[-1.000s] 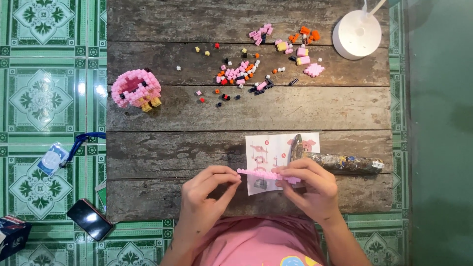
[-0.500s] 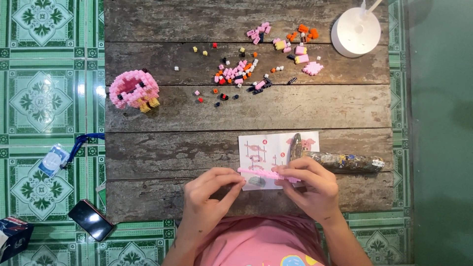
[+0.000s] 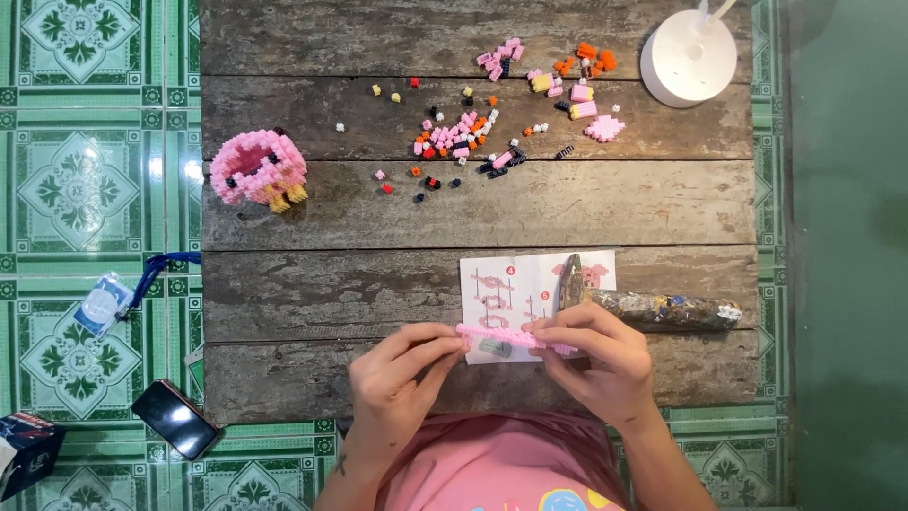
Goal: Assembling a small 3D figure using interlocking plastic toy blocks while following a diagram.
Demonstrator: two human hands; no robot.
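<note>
Both my hands hold a flat pink strip of small building bricks [image 3: 499, 336] level over the near edge of the wooden table [image 3: 331, 284]. My left hand [image 3: 397, 374] pinches its left end, my right hand [image 3: 596, 360] grips its right end. Under the strip lies a white instruction sheet [image 3: 511, 284]. Several loose small bricks [image 3: 463, 132], mostly pink with some orange, black and yellow, are scattered at the far side. A built pink brick figure [image 3: 257, 168] stands at the left.
A hammer [image 3: 653, 308] with a speckled handle rests on the sheet's right side. A white round lamp base [image 3: 688, 57] sits at the far right corner. On the green tiled floor lie a black phone [image 3: 175, 418], a tag on a blue strap [image 3: 104, 303] and a dark box [image 3: 24, 452].
The view has shifted slightly. My hands stay on the pink strip, with the fingers pressing along it; nothing else moved.
</note>
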